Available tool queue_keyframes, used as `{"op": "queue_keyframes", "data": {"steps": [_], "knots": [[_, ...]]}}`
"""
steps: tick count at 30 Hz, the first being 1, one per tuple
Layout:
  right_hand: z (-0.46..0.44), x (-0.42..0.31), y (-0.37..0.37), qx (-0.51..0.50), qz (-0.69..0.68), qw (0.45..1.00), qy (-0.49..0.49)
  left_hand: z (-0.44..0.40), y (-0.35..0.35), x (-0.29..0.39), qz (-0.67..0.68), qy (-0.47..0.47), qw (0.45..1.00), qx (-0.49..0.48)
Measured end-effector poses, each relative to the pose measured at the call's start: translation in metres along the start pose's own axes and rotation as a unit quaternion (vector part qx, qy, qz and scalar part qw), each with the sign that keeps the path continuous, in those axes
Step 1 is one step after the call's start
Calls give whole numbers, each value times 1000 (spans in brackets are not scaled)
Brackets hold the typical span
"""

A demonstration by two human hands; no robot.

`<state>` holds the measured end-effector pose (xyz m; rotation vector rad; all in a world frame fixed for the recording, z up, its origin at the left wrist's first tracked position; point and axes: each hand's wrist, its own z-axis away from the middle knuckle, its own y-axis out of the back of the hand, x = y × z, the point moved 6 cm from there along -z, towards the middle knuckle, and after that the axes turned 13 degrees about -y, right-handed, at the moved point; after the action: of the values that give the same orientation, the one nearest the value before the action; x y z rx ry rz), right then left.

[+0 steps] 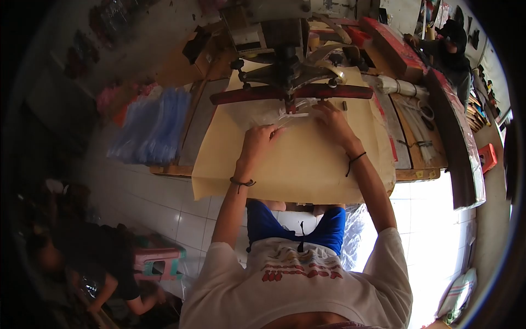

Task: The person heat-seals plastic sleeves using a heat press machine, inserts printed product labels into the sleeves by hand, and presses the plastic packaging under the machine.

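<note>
A clear plastic piece [268, 117] with a white strip [294, 115] lies under the head of a bench-mounted press [289, 74]. My left hand [259, 140] has its fingers closed at the near left edge of the plastic. On the other side, my right hand [333, 122] rests with fingers stretched forward at the right end of the plastic, just below the press's dark red bar [230, 97]. Both hands are over a tan paper sheet [307, 170] covering the worktop. The right fingertips are partly lost against the plastic.
Blue-tinted plastic pieces [153, 126] are stacked at the left. Scissors [425, 111], a rolled bundle [402, 86] and thin clear strips [417, 131] lie at the right, beside long red-topped boxes [452, 126]. A person [93, 257] is low at left near a stool [159, 257]; another person [452, 55] is at far right.
</note>
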<state>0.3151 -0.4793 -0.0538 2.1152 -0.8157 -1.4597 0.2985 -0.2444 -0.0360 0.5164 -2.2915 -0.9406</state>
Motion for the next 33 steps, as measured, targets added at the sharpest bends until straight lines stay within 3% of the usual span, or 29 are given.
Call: {"op": "queue_keyframes", "data": {"steps": [2,3,6,10,13,16,19,25,28,29,32,33], "knots": [[2,4,-6,0,16,1000,-11,10,-7,8,20,1,999,28],[2,5,-7,7,30,999,-12,10,-4,18,6,25,998,-54],[4,4,-5,17,49,999,6,19,16,42,-99,-73,992,22],[5,-3,-4,1,21,999,29,33,8,-3,-119,-14,993,-3],[4,-12,-8,-56,62,991,100,34,10,-34,-132,14,991,-19],[10,-31,1,-17,9,992,123,34,15,-50,-159,33,987,-16],[10,-30,-2,-87,5,995,50,42,24,-62,-158,68,985,-29],[14,-36,-5,-126,-20,986,105,72,50,-81,-163,107,981,5],[12,-24,-18,-252,21,967,34,80,56,-86,-168,86,982,16],[15,-19,-25,-289,-92,952,29,87,56,-84,-169,85,982,20],[23,-29,-29,-414,-56,906,-73,77,62,-81,-179,81,980,46],[24,-31,-27,-414,-52,906,-75,76,62,-80,-176,91,979,51]]}}
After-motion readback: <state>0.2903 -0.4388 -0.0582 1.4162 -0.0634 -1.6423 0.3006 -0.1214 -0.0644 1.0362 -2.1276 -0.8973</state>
